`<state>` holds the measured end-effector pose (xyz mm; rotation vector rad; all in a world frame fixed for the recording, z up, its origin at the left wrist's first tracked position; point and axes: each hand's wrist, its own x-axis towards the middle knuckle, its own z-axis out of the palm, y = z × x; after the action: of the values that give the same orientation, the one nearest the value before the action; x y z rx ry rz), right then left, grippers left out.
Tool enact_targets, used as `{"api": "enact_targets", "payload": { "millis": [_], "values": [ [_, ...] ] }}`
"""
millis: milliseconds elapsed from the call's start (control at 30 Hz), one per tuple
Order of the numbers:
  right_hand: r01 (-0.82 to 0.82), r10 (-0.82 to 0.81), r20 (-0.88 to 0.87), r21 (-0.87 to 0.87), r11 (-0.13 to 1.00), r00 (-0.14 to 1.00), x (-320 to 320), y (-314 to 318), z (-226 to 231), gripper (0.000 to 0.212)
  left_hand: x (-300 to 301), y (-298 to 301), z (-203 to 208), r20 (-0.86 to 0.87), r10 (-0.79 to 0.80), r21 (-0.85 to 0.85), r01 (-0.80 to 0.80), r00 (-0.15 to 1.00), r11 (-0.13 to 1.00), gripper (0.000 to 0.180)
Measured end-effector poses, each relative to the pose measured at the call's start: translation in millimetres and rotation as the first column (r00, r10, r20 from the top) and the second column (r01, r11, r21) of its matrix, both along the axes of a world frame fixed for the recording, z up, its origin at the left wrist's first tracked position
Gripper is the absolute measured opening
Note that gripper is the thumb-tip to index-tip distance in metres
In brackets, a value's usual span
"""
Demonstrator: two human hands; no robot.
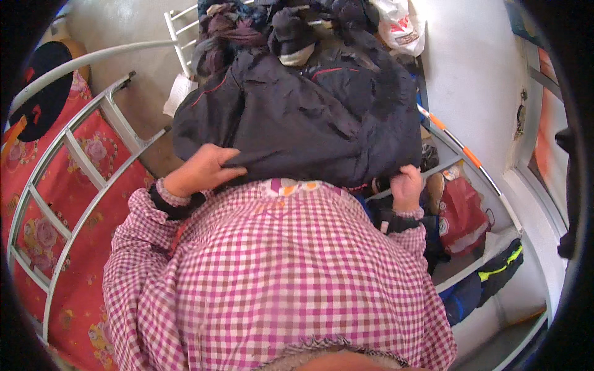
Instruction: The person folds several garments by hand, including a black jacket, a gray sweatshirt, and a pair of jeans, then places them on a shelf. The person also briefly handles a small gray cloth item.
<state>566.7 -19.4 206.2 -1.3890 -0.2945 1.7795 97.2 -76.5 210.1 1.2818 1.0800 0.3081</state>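
Observation:
A black jacket (291, 117) with thin red piping is spread out in front of me, its near edge against my checked smock (278, 266). My left hand (201, 170) pinches that edge at the left, thumb and fingers closed over the cloth. At the right end of the same edge, my right hand (406, 188) is closed, with the jacket's corner at its curled fingers. Creases run across the middle of the cloth. What the jacket lies on is mostly hidden beneath it.
Beyond the jacket lie dark clothes (226, 31), a dark cap (291, 34) and a white plastic bag (399, 28). A metal ladder-like frame (74, 161) stands left over red floral fabric (80, 247). To the right are an orange-and-white pole (464, 151) and a red bag (461, 210).

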Motion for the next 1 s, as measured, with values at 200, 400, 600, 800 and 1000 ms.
{"api": "enact_targets", "payload": {
  "millis": [200,400,600,800,1000],
  "values": [
    [-0.026,0.03,-0.081,0.043,0.999,0.996,-36,13,14,0.059,-26,-27,4,-0.066,0.004,-0.174,-0.015,0.998,0.985,0.023],
    [-0.049,0.05,-0.066,0.026,0.998,0.997,-49,14,23,0.059,-26,-28,-16,-0.181,0.007,-0.161,-0.036,0.984,0.986,0.031],
    [-0.042,0.04,-0.102,-0.018,0.999,0.994,-79,10,32,0.055,-31,3,-20,-0.092,0.071,-0.022,-0.073,0.993,0.997,0.065],
    [-0.595,0.584,0.151,0.04,0.803,0.798,-147,13,32,0.04,46,45,-25,0.166,-0.026,0.304,-0.026,0.986,0.952,0.113],
    [-0.88,0.875,0.1,0.087,0.466,0.473,-178,52,55,0.045,60,65,-28,0.275,0.14,-0.057,-0.129,0.951,0.99,0.061]
  ]
}}
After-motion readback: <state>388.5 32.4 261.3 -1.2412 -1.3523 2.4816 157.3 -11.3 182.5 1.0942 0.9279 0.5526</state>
